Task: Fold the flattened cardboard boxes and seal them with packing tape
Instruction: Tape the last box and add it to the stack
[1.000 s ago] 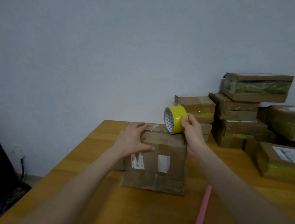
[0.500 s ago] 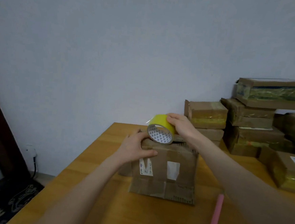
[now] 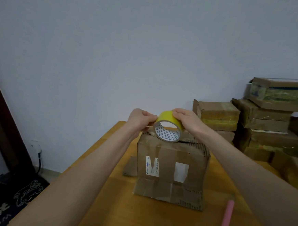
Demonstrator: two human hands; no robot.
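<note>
A worn brown cardboard box (image 3: pixel 171 166) stands upright on the wooden table (image 3: pixel 136 217), with its bottom flaps splayed out toward me and white labels on its front. Just above its top edge is a yellow roll of packing tape (image 3: pixel 168 127), its printed core facing me. My right hand (image 3: pixel 188 120) grips the roll from above and the right. My left hand (image 3: pixel 140 118) pinches at the roll's left edge, where the tape end seems to be; the tape end itself is too thin to make out.
Several taped brown boxes (image 3: pixel 268 122) are stacked at the back right of the table against the wall. A pink stick-shaped tool (image 3: pixel 225 222) lies on the table at the front right. On the left, the table edge drops to a dark patterned mat (image 3: pixel 3 206).
My left hand has left the box's top corner and come up to the roll's left edge. My right hand has turned the roll and brought it left over the box.
</note>
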